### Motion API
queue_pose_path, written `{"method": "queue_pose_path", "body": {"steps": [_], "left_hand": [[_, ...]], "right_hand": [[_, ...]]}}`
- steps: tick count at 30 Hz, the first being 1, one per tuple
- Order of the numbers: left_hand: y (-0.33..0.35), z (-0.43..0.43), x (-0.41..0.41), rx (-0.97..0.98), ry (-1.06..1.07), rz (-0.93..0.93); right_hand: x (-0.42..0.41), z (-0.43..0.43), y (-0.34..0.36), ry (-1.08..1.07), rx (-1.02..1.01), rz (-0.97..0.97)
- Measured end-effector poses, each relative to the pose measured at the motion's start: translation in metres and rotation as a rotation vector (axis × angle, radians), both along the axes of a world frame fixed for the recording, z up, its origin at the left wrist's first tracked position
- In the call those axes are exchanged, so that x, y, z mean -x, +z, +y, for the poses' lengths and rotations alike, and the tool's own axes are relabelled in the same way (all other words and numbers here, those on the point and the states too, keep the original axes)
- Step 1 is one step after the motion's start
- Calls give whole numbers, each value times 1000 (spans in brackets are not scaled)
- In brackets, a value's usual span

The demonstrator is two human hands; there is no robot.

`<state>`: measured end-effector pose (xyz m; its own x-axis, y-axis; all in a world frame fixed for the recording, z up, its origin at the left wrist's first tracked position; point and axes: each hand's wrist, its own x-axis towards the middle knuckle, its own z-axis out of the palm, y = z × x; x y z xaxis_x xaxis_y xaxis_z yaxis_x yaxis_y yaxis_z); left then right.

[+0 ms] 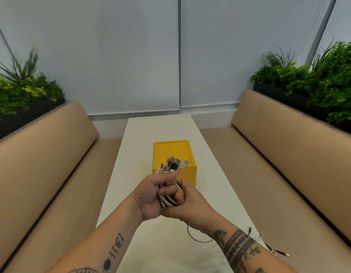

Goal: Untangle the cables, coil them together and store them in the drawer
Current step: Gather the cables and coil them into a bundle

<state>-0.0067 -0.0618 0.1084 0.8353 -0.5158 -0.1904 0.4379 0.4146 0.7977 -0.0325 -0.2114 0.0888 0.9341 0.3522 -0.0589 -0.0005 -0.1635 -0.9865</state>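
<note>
Left bench [42,146]: padded tan seat back flanking the table, with planter greenery [23,89] above it.
Left hand [151,196]: fist closed round the cable bundle, thumb pressed over the top.
Cable bundle [167,196]: black and white cables gathered into one hank, held between both hands above the white table [135,138]; connector ends [175,163] fan out above the fist.
Handling: judged light, limp and springy; loops likely to spread if released, so grip belongs across the middle of the hank, never at the plugs.
Yellow drawer box [171,150]: standing on the table just behind the hands; whether the drawer is open cannot be told.
Right hand [187,203]: fingers curled against the bundle's lower loops.
Loose cable tail [198,238]: trailing on the table beneath the right wrist, not yet coiled.
Right bench [289,138]: matching seat back.
</note>
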Motion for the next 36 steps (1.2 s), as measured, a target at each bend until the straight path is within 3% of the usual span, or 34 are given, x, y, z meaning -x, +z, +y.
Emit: {"method": "queue_pose_path", "body": {"steps": [4,8,12,19,23,27,31,36], "left_hand": [[9,6,-6,-176,13,-85],[10,14,-8,-339,30,-216],[3,14,-6,-376,149,-121],[-4,-23,3,-258,648,-12],[-6,-26,0,-417,727,-108],[-11,-13,-3,-469,649,-78],[-5,3,-7,-371,506,-18],[13,9,-4,14,372,227]], "right_hand": [[-7,3,-4,-78,-5,-106],[-13,1,-7,-138,151,-235],[-16,-4,-10,-121,224,-295],[-19,-2,-7,-132,379,-357],[-17,1,-6,-84,434,-346],[-23,-12,11,123,594,-259],[-28,-31,40,293,747,-340],[-35,-44,43,149,544,-572]]}}
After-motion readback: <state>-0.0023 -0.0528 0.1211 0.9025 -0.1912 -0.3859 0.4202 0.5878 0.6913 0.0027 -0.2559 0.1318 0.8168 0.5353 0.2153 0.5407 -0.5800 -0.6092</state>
